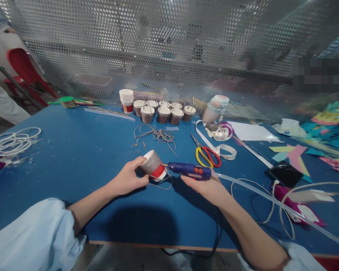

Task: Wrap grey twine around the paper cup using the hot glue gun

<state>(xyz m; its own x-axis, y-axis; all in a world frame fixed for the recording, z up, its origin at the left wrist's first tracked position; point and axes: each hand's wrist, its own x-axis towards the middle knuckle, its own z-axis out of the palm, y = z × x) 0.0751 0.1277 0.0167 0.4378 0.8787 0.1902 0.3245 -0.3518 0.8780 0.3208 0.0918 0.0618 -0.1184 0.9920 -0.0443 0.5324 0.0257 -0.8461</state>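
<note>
My left hand (pixel 132 175) is closed around a paper cup (pixel 154 166) that lies tilted, its upper part wrapped in grey cord and its red and white lower part bare. A loose end of the cord (pixel 169 185) curls below the cup. My right hand (pixel 205 185) grips a blue glue gun (pixel 189 170), whose nozzle points left and meets or nearly meets the cup's red band. A long clear glue stick (pixel 274 201) sticks out of the gun's rear. Behind the cup lies a loose bundle of grey cord (pixel 161 135).
Several cord-wrapped cups (pixel 164 115) stand at the back beside stacked paper cups (pixel 126 98). Scissors (pixel 207 156) and a white ribbon (pixel 227 151) lie beyond the gun. Right are a black phone-like slab (pixel 284 173) and white cable (pixel 267 222); left, a white coil (pixel 17 142).
</note>
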